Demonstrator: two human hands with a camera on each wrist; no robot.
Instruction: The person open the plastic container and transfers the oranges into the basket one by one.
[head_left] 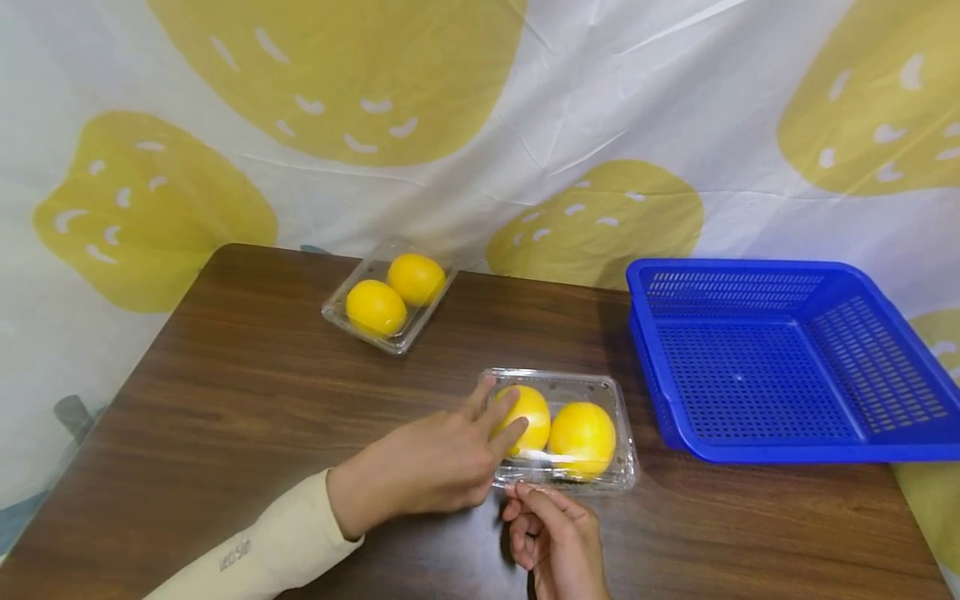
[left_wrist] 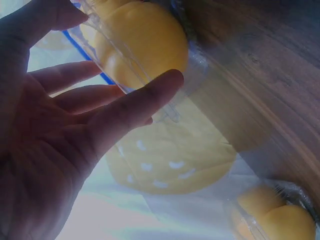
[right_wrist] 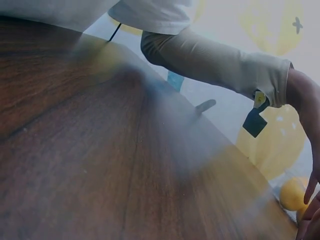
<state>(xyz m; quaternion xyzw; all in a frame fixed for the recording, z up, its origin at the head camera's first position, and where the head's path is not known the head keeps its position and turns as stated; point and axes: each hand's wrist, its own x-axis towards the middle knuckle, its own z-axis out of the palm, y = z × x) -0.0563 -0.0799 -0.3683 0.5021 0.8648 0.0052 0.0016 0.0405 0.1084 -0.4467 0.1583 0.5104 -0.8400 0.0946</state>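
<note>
A clear plastic fruit box (head_left: 626, 467) with two round yellow fruits (head_left: 582, 440) lies in front of me on the table. My left hand (head_left: 438, 458) comes in from the left; three spread fingers reach over the box's left end. Its thumb (left_wrist: 70, 15) meets the plastic edge in the left wrist view, and the index finger is hidden. With thumb and forefinger my right hand (head_left: 558, 533) pinches the near edge of the box, close to the left hand. In the right wrist view, part of a hand shows at the right edge.
A second clear box (head_left: 397, 343) with two yellow fruits (head_left: 377, 308) stands farther back on the left. To the right is a blue perforated plastic basket (head_left: 738, 454). Behind the dark wooden table (head_left: 247, 375) hangs a white cloth (head_left: 592, 92) with yellow shapes.
</note>
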